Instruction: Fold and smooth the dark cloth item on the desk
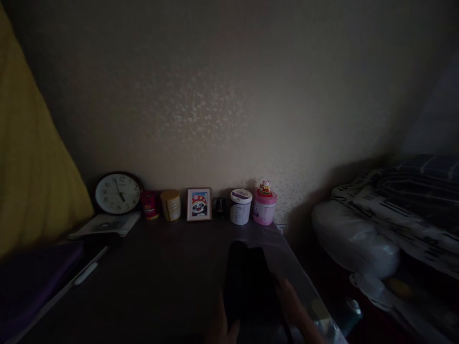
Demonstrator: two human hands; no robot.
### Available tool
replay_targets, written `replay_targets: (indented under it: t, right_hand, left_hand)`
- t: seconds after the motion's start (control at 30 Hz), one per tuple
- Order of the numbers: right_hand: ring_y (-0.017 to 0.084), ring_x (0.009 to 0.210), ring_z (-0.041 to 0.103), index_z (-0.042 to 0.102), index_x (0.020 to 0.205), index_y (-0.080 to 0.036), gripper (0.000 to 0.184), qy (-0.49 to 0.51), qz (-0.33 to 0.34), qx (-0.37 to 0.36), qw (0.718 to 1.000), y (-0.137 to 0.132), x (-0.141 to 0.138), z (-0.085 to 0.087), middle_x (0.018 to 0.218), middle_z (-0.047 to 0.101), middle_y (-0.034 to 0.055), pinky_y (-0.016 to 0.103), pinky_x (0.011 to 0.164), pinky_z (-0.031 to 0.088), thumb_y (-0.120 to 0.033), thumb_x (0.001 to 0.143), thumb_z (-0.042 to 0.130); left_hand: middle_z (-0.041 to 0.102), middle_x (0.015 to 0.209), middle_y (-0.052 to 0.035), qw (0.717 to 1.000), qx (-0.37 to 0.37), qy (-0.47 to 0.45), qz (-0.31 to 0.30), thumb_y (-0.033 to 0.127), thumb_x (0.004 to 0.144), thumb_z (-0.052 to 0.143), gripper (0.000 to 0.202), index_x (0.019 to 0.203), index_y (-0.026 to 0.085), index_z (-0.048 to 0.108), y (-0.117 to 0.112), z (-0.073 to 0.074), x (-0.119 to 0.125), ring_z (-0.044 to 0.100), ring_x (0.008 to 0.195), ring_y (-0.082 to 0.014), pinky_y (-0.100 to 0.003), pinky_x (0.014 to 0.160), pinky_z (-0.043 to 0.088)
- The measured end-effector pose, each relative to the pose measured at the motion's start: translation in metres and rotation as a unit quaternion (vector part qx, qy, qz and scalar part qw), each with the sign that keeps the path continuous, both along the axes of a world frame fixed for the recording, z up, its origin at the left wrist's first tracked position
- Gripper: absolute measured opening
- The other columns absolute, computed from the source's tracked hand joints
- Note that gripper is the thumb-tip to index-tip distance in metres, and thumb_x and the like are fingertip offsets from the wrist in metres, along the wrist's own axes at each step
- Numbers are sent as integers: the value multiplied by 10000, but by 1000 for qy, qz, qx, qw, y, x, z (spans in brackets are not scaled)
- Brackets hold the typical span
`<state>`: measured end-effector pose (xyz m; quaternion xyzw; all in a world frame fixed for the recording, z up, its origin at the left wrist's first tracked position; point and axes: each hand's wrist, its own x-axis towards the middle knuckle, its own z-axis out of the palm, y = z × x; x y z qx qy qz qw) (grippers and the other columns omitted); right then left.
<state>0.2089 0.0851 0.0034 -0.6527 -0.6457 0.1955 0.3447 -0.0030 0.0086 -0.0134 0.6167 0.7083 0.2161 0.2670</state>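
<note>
A black, blocky object (247,282) is held in front of me, low over the table. Its kind cannot be made out in the dim light; the top has a rounded lobe on the left and a flat edge on the right. My left hand (226,322) grips its lower left side, with the thumb lying across the near face. On the opposite side my right hand (292,301) is closed against the edge, its fingers partly hidden and blurred. A dark strap-like strip (287,329) hangs near the right wrist.
Along the wall stand a clock (118,193), a red container (149,205), a yellow tin (171,205), a framed panda picture (199,204), a white tub (240,212) and a pink tub (264,210) topped by a cat figurine (265,187). Bagged bedding (355,234) lies right of the table (161,272).
</note>
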Motion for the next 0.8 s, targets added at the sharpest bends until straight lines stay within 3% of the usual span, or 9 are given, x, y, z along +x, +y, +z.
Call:
replay_targets:
  t: [0.13,0.33,0.47,0.6,0.8]
  right_hand:
    - [214,769,641,683,863,-191,364,-50,15,9,999,6,4,19,851,704,77,264,676,461,-343,795,359]
    - [224,859,637,631,961,-178,318,-117,-12,11,993,4,-10,16,929,686,99,273,724,436,-347,820,402]
    - [229,923,619,616,986,-185,307,-180,-61,-6,982,1,-10,16,966,668,112,269,725,429,-369,829,426]
    - [237,924,620,625,1000,-214,323,-163,-52,-64,983,-1,-9,20,966,679,95,289,710,426,-376,848,391]
    - [240,892,631,637,973,-192,341,-123,-24,-52,991,8,-13,13,918,695,94,285,702,425,-400,826,411]
  left_hand:
    - [299,1415,-160,997,48,54,3,247,757,441,658,1355,37,264,-1,5,6,156,1342,-284,-431,1113,77]
    - [317,1395,-202,995,53,82,5,254,770,431,640,1344,16,277,-3,6,8,249,1306,-325,-473,1093,122]
    - [303,1411,-170,994,62,90,10,259,771,435,625,1340,40,302,-4,7,8,190,1329,-311,-448,1100,107]
    - [306,1415,-147,996,63,60,6,245,782,401,624,1360,56,260,-5,7,8,215,1325,-287,-437,1108,111]
    - [292,1392,-237,997,55,50,-6,215,778,398,635,1347,-19,242,-4,7,8,308,1279,-323,-456,1081,195]
